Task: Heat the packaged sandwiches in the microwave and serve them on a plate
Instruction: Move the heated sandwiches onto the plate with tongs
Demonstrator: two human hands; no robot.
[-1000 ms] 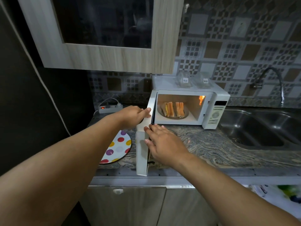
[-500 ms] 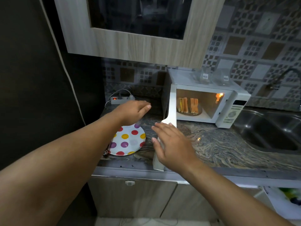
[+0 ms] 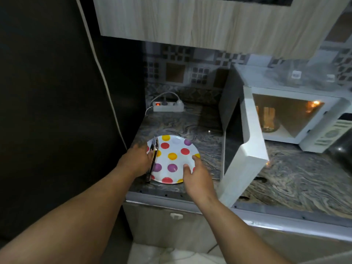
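Sandwiches [image 3: 268, 119], count unclear, sit half-hidden inside one open white microwave [image 3: 297, 119]. Left hand [image 3: 137, 161] grips metal tongs [image 3: 153, 159]; right hand [image 3: 196, 174], fingers spread, touches one polka-dot round plate [image 3: 175, 159].

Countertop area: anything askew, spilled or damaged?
No spills. The counter's front edge looks chipped, with dark ragged gaps below the open microwave door. Metal tongs lie across the left rim of the polka-dot plate, under the left hand. Sandwiches remain inside the lit microwave.

Both arms reach forward. The left hand [image 3: 138, 159] curls around the tongs [image 3: 153, 161]. The right hand [image 3: 194, 175] is spread, fingers on the plate [image 3: 177, 149].
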